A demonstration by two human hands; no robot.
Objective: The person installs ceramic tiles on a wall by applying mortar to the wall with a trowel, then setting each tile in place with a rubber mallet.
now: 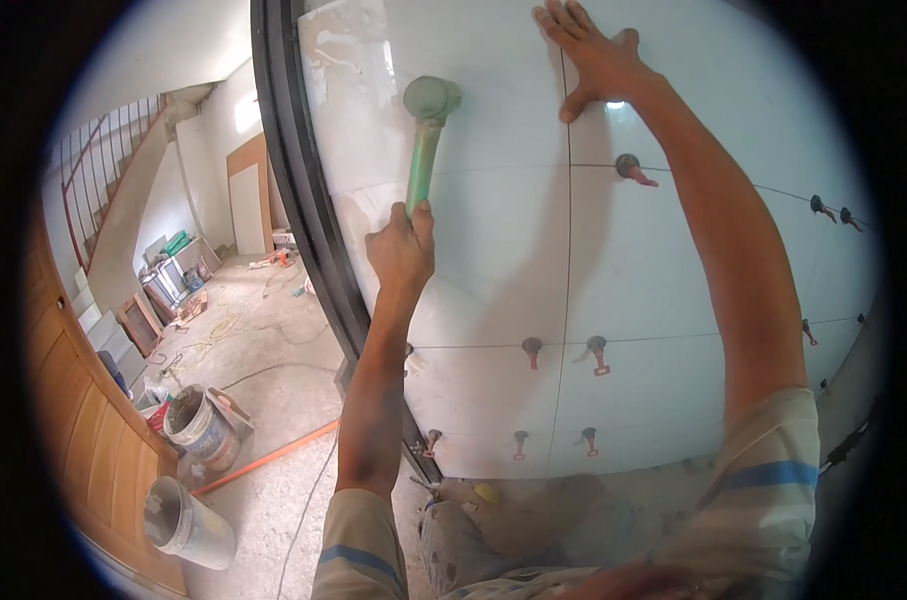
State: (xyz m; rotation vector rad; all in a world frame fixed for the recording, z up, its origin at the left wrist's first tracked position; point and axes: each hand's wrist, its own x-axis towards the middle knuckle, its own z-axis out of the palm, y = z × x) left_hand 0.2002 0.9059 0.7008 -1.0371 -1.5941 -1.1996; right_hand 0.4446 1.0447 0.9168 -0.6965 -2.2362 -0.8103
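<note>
My left hand (pixel 404 245) is wrapped round the green handle of a rubber mallet (pixel 433 100). The mallet's greyish-green head is up against or close over a large white wall tile (pixel 484 220). Higher and to the right, my right hand (pixel 596 55) lies spread on the tiles, its thumb beside the vertical joint. Below that hand, a tile levelling clip (pixel 629 167) with a red handle sits on the horizontal joint. More such clips (pixel 598 352) stick out along the lower joints.
A dark door frame (pixel 304 180) borders the tiled wall on the left. Beyond it stand two buckets (pixel 202 430), an orange bar (pixel 264 458) and a wooden door (pixel 89 400). Cables cross the floor (pixel 274 330), and boards lean near the staircase (pixel 114 190).
</note>
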